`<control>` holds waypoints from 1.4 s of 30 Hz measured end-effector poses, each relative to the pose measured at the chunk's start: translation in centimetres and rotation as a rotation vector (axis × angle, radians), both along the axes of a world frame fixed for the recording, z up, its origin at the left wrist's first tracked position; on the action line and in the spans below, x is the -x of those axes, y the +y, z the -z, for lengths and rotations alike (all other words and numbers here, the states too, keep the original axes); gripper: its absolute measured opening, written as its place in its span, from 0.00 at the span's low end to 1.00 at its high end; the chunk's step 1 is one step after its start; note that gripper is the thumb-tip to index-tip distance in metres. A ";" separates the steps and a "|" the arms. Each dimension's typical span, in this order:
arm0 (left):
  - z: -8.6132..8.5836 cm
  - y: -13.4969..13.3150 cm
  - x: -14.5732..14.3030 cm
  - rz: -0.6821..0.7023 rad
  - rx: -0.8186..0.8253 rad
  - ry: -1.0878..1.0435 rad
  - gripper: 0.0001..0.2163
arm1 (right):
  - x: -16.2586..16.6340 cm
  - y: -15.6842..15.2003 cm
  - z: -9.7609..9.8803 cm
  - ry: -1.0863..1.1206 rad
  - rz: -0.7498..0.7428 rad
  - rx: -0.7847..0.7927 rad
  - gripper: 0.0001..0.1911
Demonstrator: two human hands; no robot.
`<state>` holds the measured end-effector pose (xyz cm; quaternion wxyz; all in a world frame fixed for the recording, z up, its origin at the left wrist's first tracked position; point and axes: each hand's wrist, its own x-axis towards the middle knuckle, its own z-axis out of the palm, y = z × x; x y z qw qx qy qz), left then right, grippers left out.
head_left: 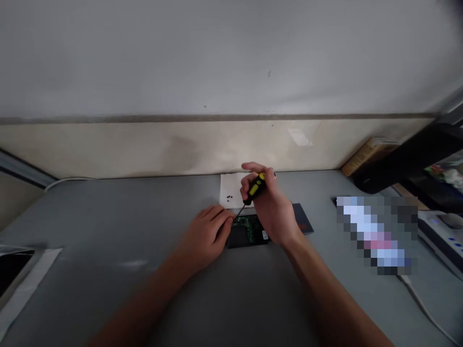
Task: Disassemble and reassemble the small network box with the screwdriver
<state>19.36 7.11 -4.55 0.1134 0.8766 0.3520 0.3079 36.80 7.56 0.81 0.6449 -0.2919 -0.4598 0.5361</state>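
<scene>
A flat black electronic device with a green circuit board showing lies on the desk in front of me. My left hand grips its left edge, fingers together and the thumb by the upper left corner. In my right hand, above the device, is a black and yellow screwdriver. Its thin shaft slants down to the board's upper left corner, close to my left fingertips; whether the tip sits in a screw is too small to tell. Several tiny dark screws lie on a white sheet of paper behind the device.
A dark flat panel lies right of the device, partly behind my right wrist. Farther right are a blurred-out phone-like object, a cable, a white power strip and a black monitor-like object. The wall borders the desk's back edge.
</scene>
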 end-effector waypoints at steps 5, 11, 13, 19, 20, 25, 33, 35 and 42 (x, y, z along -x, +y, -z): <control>0.0 0.0 0.0 -0.006 0.000 0.020 0.12 | -0.3 -0.1 -0.1 -0.008 0.018 0.041 0.24; -0.3 -0.1 0.0 -0.012 0.032 0.027 0.12 | -0.1 0.1 0.1 -0.066 0.091 -0.017 0.22; -0.2 0.0 0.1 -0.009 0.025 0.020 0.12 | -0.1 0.0 -0.1 -0.012 0.059 0.005 0.23; 0.1 0.0 0.1 0.005 0.013 0.011 0.12 | -0.6 -0.1 -0.1 -0.022 0.037 0.053 0.25; 0.1 0.0 0.1 0.003 0.008 0.014 0.12 | -0.7 -0.1 0.0 -0.046 0.051 0.050 0.26; -0.1 0.0 0.0 -0.017 -0.013 0.031 0.11 | -0.5 0.0 0.0 -0.062 0.109 -0.002 0.24; -0.1 0.0 0.2 -0.012 0.011 0.026 0.12 | -0.2 -0.3 -0.3 0.045 0.042 0.080 0.17; 0.0 0.0 0.2 -0.010 0.017 0.020 0.12 | -0.2 -0.5 -0.4 0.089 0.027 0.110 0.18; -0.1 0.0 0.1 -0.011 0.012 0.034 0.12 | 0.2 -0.2 0.3 -0.042 0.056 0.075 0.17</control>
